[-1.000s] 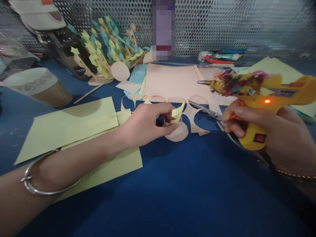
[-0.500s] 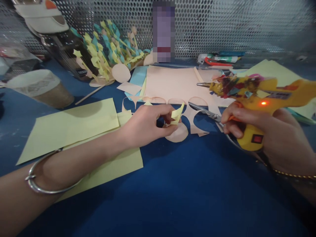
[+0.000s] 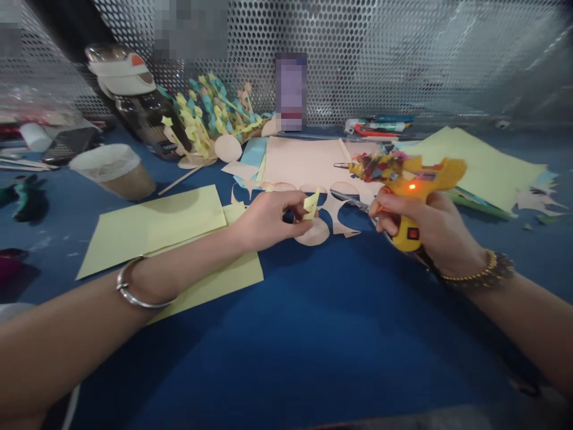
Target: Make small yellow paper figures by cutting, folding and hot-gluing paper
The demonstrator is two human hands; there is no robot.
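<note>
Yellow strip (image 3: 311, 205) pinched in L hand (image 3: 267, 220) fingertips; R hand (image 3: 423, 230) clenched on glue gun (image 3: 406, 194), scissors (image 3: 350, 200).

Left hand (image 3: 266, 222) pinching between thumb and fingertips, right hand (image 3: 425, 224) curled in a firm grip, both reaching inward

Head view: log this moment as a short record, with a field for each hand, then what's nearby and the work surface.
Left hand: pinches a pale yellow paper strip
Right hand: grips a yellow hot glue gun, its orange light lit, along with scissors
Nearby: peach paper cutout just below the strip; pale yellow paper sheets to the left
Surface: blue work surface
</note>
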